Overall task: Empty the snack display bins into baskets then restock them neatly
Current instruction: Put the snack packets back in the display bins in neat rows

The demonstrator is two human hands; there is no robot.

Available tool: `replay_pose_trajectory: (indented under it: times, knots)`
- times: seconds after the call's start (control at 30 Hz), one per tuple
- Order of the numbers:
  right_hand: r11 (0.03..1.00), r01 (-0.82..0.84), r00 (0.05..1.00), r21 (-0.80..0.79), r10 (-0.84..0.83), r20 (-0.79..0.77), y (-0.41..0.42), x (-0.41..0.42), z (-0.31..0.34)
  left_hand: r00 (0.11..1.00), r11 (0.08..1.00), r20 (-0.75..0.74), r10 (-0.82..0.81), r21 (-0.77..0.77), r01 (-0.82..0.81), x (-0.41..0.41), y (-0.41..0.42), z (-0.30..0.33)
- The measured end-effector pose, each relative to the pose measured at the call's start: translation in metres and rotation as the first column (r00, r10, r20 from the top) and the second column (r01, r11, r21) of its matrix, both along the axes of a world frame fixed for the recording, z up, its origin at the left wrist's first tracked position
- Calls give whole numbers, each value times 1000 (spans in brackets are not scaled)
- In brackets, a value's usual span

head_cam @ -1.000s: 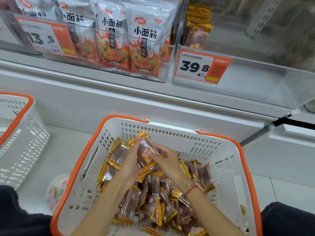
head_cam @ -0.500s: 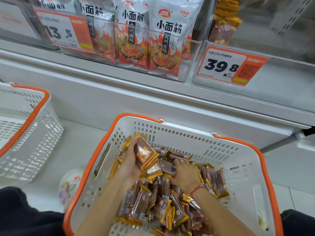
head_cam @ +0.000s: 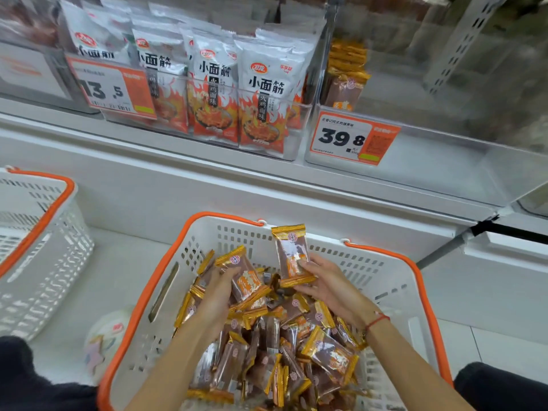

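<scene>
A white basket with an orange rim (head_cam: 385,271) stands in front of me, filled with several brown snack packets with gold ends (head_cam: 296,351). My left hand (head_cam: 218,295) grips a small stack of these packets (head_cam: 246,277) at the basket's back left. My right hand (head_cam: 329,283) pinches a single packet (head_cam: 292,255) and holds it upright above the pile. Up on the shelf, the clear display bin (head_cam: 444,170) with the 39.8 price tag (head_cam: 353,139) has a short row of the same packets (head_cam: 345,81) standing at its left side.
A second white basket with an orange rim (head_cam: 44,232) stands at the left on the floor. The neighbouring shelf bin holds several white and red noodle-snack bags (head_cam: 261,99) behind a 13.5 price tag (head_cam: 109,90). A pale round object (head_cam: 103,339) lies between the baskets.
My right hand has risen out of the pile with one packet and holds it upright. My left hand keeps its stack. The view has tilted up toward the shelf.
</scene>
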State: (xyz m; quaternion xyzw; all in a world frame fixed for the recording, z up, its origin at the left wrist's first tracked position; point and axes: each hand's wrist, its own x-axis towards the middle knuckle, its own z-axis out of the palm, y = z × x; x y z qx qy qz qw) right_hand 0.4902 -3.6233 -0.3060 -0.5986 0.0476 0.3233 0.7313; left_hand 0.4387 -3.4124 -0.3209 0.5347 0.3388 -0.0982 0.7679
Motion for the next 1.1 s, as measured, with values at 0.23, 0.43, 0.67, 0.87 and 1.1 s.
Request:
replay_pose_trajectory:
  times: [0.23, 0.43, 0.67, 0.87, 1.1]
  knots:
    - [934, 86, 945, -348, 35, 325, 59, -21, 16, 988, 997, 139, 65, -56, -58, 1, -13, 24]
    - [896, -7, 937, -445, 161, 310, 74, -18, -7, 984, 1000, 177, 8, -24, -4, -1, 4, 2]
    - [536, -199, 932, -820, 363, 11, 89, 3, -107, 980, 984, 137, 144, -122, -128, 8, 32, -2]
    - [675, -140, 960, -724, 271, 67, 98, -10, -107, 978, 979, 139, 155, -157, -132, 11, 29, 2]
    - [889, -236, 957, -392, 282, 63, 19, 5, 29, 989, 994, 133, 61, -103, -48, 8, 8, 7]
